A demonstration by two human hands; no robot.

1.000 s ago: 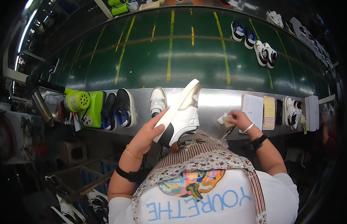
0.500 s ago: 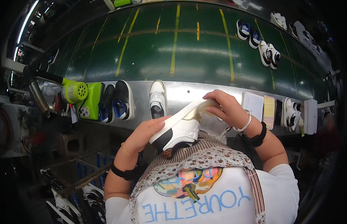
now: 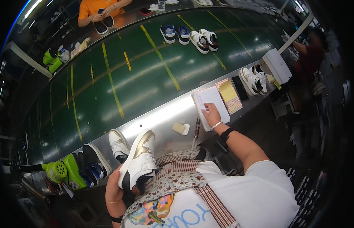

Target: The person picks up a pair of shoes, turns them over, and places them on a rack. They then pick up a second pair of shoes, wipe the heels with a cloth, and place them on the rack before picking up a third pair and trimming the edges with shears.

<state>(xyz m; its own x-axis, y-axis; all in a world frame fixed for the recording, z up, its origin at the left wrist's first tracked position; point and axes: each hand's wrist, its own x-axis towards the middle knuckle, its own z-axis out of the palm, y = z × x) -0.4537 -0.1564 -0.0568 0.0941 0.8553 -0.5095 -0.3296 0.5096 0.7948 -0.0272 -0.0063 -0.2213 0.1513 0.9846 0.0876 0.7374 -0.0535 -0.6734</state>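
The left hand (image 3: 115, 187) was wrapped around the heel end of a white sneaker (image 3: 139, 159), gripping it from underneath, so it had a proper hold of the shoe. The sneaker sat just at the near edge of the metal bench (image 3: 161, 117), right above the person's apron. Its long axis ran up and away from the body, toe pointing toward the green belt (image 3: 120, 72) beyond the bench, heel and black sole end down by the palm. Smooth white upper, looked like leather, with a shiny gold panel near the top and a thick white rubber sole.

The right hand (image 3: 212, 113) lay flat with fingers spread open on a white notepad (image 3: 209, 106), which sat on the bench well to the right of the sneaker. It wasn't gripping anything, just pressing on the paper. A yellow pad (image 3: 229, 95) lay just beside the notepad. A second white sneaker (image 3: 118, 144) stood on the bench just left of the held one.
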